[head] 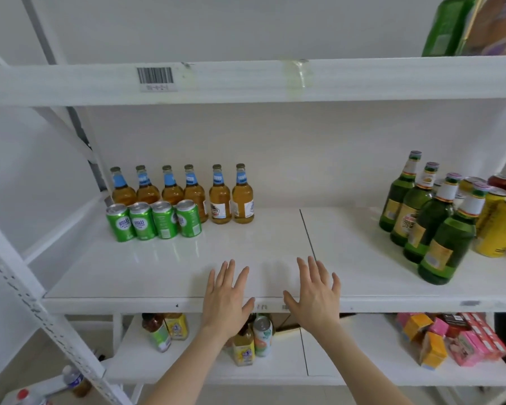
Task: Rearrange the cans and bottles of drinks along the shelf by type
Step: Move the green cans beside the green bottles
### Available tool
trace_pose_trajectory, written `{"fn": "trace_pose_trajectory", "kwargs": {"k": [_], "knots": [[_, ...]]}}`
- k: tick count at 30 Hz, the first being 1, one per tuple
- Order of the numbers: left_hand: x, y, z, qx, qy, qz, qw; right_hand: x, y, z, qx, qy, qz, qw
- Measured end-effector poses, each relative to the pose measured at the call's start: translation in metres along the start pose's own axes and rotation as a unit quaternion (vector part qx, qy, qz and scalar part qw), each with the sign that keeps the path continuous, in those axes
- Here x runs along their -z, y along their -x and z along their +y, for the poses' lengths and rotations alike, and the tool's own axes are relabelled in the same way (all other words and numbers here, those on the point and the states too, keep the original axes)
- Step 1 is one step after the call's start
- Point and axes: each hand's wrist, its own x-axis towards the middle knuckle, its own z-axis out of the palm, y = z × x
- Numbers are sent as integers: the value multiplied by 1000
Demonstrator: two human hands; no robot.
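Both hands spread flat and empty over the front edge of the middle shelf [158,276]: left hand [225,296] and right hand [316,293] side by side, palms down, fingers fanned apart, gripping nothing. Whether actually touching the board or just above it, impossible to tell. At the back left of that shelf, six amber bottles with blue neck labels [181,191] lined up in a row, all upright. Just in front of them, four green cans [154,220] packed shoulder to shoulder, covering the lower parts of the leftmost bottles. Well apart, on the right end of the same shelf, four green glass bottles [430,217] stood in a diagonal file from back to front. Right beside and behind those, yellow cans [500,229] and, furthest right at the frame edge, red cans [501,180], partly cut off. Bare white board between the two groups. On the lower shelf [348,355], a few juice bottles [243,346] and a can, plus pink and orange cartons [456,340] at the right.
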Motion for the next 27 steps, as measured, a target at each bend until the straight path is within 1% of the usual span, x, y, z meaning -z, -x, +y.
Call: {"fn": "trace_pose_trajectory", "kwargs": {"k": [7, 12, 17, 23, 27], "knots": [[0, -27, -70, 3, -6, -15, 1000, -31, -38, -58, -6, 16, 8, 1000], [4, -35, -138, 16, 15, 5, 1000, -46, -54, -111, 2, 16, 1, 1000], [11, -47, -212, 4, 17, 11, 1000, -62, -69, -171, -15, -3, 12, 1000], [17, -64, -285, -13, 1, 42, 999, -76, -86, -228, -41, -36, 1, 999], [25, -87, -309, -12, 8, 75, 997, -76, -103, -248, -50, -52, -9, 997]]}}
